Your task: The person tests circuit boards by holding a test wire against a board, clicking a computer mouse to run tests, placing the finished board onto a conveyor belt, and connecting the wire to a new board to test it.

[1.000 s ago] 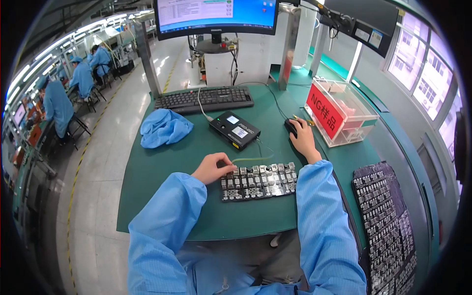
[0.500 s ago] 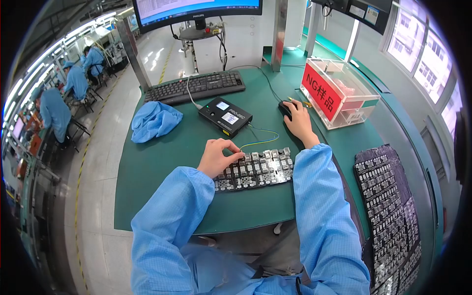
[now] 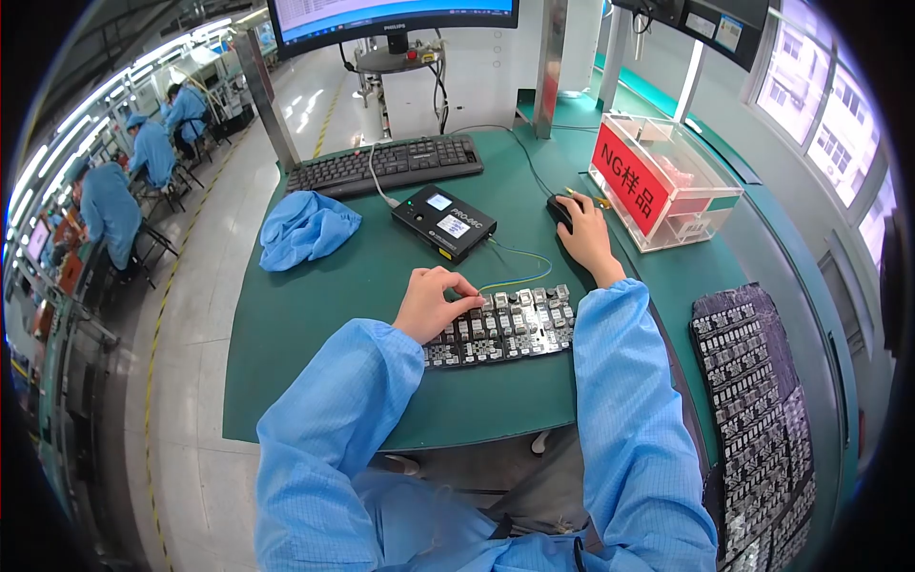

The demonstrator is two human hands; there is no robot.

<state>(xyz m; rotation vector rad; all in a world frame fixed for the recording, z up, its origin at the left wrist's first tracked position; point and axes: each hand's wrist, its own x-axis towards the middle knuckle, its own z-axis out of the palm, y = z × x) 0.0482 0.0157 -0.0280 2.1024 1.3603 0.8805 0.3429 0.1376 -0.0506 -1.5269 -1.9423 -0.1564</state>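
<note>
My left hand is closed in a pinch at the upper left of a panel of small circuit boards with metal connectors. Its fingertips are at the end of a thin yellow-green and blue wire, and the very tip is hidden. The wire runs to a black tester box marked PRO-06C, with a small lit screen. My right hand rests over a black computer mouse, fingers curved around it. The panel lies flat on the green mat, between my forearms.
A black keyboard and a crumpled blue cloth lie behind and left of the tester. At right stand a clear box with a red label and a dark stack of board panels. A monitor is ahead. Co-workers sit at far left.
The whole view has shifted slightly. My left hand's fingertips have moved a little to the right along the panel's upper edge. My right hand stays on the mouse.
</note>
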